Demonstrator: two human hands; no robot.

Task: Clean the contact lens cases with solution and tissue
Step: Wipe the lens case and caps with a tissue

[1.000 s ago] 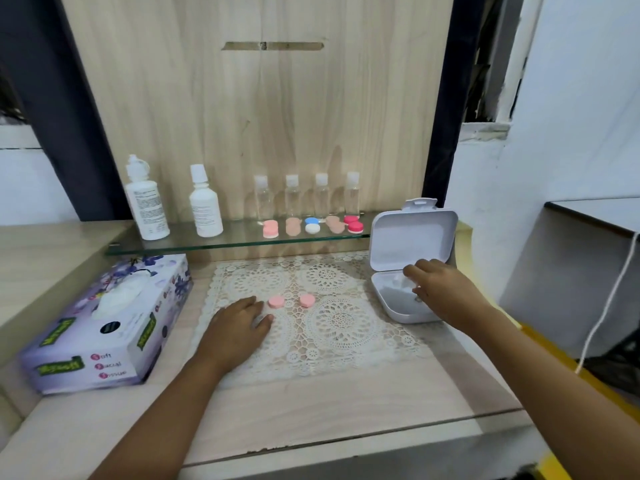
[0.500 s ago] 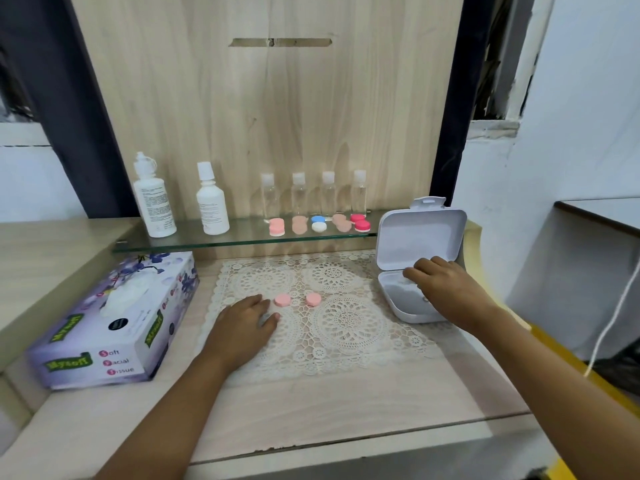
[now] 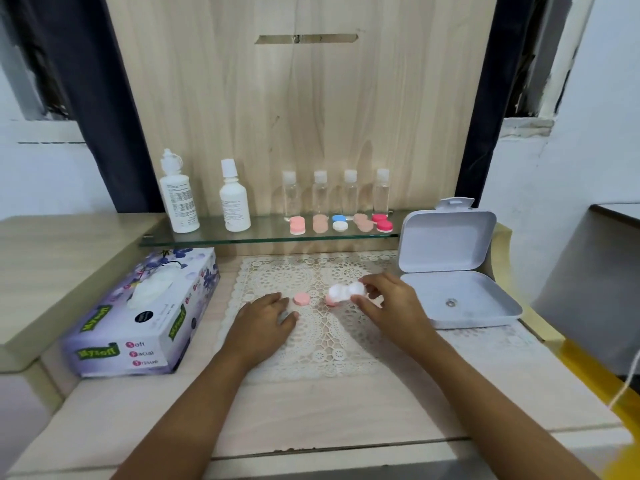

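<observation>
Since it left the box (image 3: 446,245), right hand (image 3: 393,308) — pinching lens case (image 3: 345,293)

A: Your right hand (image 3: 391,306) pinches a white lens case (image 3: 346,292) above the lace mat (image 3: 311,351).
B: And your left hand (image 3: 263,320) lies flat on it, just beside a pink cap (image 3: 301,298).

Left hand (image 3: 263,320) palm down, fingers relaxed, lying flat. Right hand (image 3: 391,306) thumb and curled fingers pinching white lens case (image 3: 346,293). Both forearms bare, reaching forward, angled inward.
</observation>
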